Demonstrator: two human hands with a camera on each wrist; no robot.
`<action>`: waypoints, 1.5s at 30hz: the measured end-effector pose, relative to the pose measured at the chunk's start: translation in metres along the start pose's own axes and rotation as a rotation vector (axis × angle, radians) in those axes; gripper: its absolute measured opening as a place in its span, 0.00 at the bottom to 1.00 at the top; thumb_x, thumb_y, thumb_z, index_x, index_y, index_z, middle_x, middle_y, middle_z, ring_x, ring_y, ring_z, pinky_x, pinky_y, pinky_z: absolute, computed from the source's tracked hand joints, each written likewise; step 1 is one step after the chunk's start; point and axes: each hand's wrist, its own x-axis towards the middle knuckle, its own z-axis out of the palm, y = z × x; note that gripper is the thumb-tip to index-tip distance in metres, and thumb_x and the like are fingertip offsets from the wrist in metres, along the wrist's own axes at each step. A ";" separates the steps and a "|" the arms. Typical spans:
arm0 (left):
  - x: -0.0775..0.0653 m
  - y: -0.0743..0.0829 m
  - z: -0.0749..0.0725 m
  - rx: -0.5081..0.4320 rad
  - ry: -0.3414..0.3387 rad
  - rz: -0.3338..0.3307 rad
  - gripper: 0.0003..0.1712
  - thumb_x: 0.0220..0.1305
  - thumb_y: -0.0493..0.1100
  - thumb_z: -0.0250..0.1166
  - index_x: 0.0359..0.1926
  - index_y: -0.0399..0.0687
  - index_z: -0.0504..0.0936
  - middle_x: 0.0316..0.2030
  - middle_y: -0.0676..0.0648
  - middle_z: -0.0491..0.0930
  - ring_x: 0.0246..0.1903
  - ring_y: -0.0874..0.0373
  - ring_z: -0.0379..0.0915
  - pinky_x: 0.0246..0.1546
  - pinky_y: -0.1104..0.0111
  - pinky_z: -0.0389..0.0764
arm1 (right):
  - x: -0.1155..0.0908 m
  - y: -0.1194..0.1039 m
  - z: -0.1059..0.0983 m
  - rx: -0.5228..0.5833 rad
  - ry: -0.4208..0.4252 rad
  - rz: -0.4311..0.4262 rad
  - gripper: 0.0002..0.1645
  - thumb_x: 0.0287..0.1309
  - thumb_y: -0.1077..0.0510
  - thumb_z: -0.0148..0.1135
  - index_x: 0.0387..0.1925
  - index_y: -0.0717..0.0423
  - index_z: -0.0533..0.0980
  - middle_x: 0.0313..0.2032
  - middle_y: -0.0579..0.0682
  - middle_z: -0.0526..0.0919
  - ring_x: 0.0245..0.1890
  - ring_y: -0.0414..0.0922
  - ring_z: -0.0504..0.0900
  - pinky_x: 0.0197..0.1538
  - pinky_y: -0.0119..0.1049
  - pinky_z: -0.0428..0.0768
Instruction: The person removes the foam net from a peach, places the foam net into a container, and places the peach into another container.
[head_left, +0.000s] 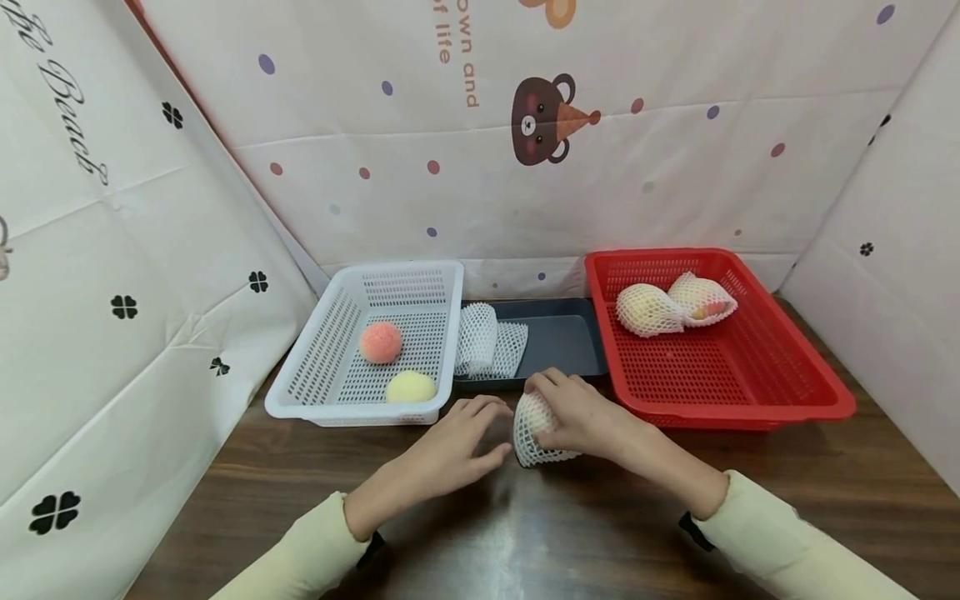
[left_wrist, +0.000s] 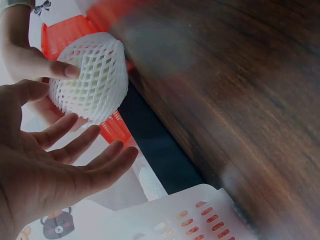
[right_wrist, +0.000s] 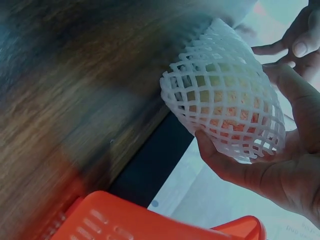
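My right hand (head_left: 581,414) grips a round fruit in a white foam net sleeve (head_left: 531,427), thumb and fingers on opposite sides. In the right wrist view the netted fruit (right_wrist: 230,105) shows yellow-green and orange-red through the mesh. Beside it, in the head view, my left hand (head_left: 459,442) holds nothing, its fingers apart and loosely bent toward the netting. The left wrist view shows those fingers (left_wrist: 107,167) spread just short of the sleeve (left_wrist: 92,75).
At left a white basket (head_left: 281,400) contains a pinkish-red fruit (head_left: 380,342) and a yellow one (head_left: 410,387). Foam net sleeves (head_left: 487,342) lie in a dark tray (head_left: 558,333). The red basket (head_left: 810,408) at right contains two netted fruits (head_left: 649,310).
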 end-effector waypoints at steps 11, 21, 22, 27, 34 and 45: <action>0.002 -0.004 0.001 -0.083 -0.005 -0.050 0.23 0.73 0.49 0.62 0.63 0.45 0.73 0.59 0.46 0.75 0.58 0.51 0.70 0.60 0.56 0.75 | 0.001 -0.006 0.002 0.016 0.039 -0.019 0.34 0.49 0.52 0.78 0.56 0.55 0.74 0.53 0.55 0.77 0.45 0.51 0.78 0.47 0.49 0.82; 0.002 -0.006 0.001 -0.139 -0.010 -0.081 0.25 0.73 0.49 0.62 0.65 0.45 0.72 0.61 0.45 0.75 0.60 0.51 0.70 0.61 0.55 0.75 | 0.002 -0.009 0.001 0.016 0.066 -0.025 0.34 0.49 0.52 0.78 0.56 0.55 0.74 0.54 0.55 0.78 0.45 0.51 0.79 0.47 0.49 0.83; 0.001 -0.007 0.002 -0.174 -0.012 -0.089 0.25 0.73 0.49 0.62 0.65 0.45 0.71 0.62 0.45 0.74 0.61 0.50 0.70 0.61 0.55 0.75 | 0.001 -0.009 0.000 0.020 0.072 -0.026 0.34 0.49 0.52 0.78 0.56 0.55 0.74 0.54 0.55 0.78 0.45 0.51 0.79 0.47 0.48 0.83; 0.002 -0.009 0.003 -0.444 -0.005 -0.143 0.24 0.73 0.48 0.62 0.65 0.49 0.71 0.61 0.49 0.75 0.60 0.52 0.75 0.59 0.57 0.80 | 0.001 -0.009 -0.003 0.055 0.125 -0.049 0.34 0.49 0.51 0.77 0.56 0.57 0.74 0.51 0.54 0.78 0.44 0.47 0.79 0.42 0.41 0.84; 0.002 -0.012 0.004 -0.638 0.001 -0.182 0.20 0.75 0.47 0.60 0.63 0.52 0.70 0.60 0.50 0.76 0.57 0.54 0.78 0.53 0.62 0.82 | 0.001 -0.009 -0.011 0.116 0.184 -0.022 0.36 0.51 0.50 0.77 0.58 0.56 0.73 0.51 0.54 0.77 0.44 0.46 0.79 0.44 0.41 0.84; 0.001 -0.013 0.007 -0.847 0.014 -0.236 0.19 0.79 0.38 0.40 0.61 0.40 0.72 0.56 0.37 0.79 0.55 0.38 0.77 0.52 0.53 0.84 | 0.002 -0.011 -0.023 0.191 0.277 0.053 0.40 0.53 0.47 0.77 0.63 0.56 0.70 0.58 0.57 0.76 0.51 0.50 0.79 0.52 0.49 0.83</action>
